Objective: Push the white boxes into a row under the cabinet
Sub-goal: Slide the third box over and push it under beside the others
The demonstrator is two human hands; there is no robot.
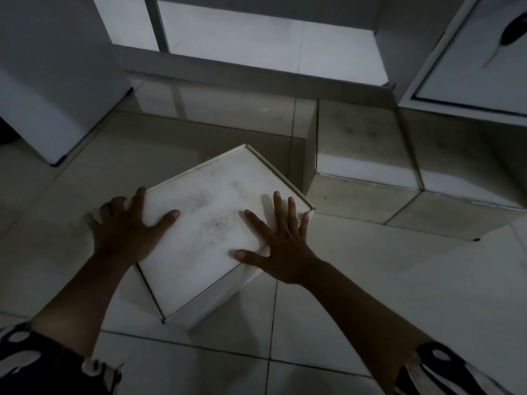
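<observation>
While pressed flat with fingers spread, left hand [125, 235] over the left corner of the white box [211, 223], thumb on the lid, remaining fingers draped past the edge. Right hand [281, 246] likewise open and flat on the right portion of the same lid, palm hanging past the near-right edge, fingertips toward the right corner. Nothing gripped by either; only resting contact on the top.

Box turned diamond-wise on the tiled floor [228, 363], one corner toward the camera, opposite corner toward the cabinet [473, 52]. Faint smudges across the lid. Not yet under the cabinet, sitting nearer the camera than it and to its left.

Just beyond the box's right corner, a second white box [362, 143], and touching that on its right a third white box [456, 155], both tucked beneath the cabinet's lower edge, side by side. Small gap between the handled box and the second one.

Behind the box, a bright open space [271, 44] between pale panels. Off to the box's left, a white panel [51, 89] standing on the floor. Patterned dark-and-white sleeves [42, 363] at both bottom corners.
</observation>
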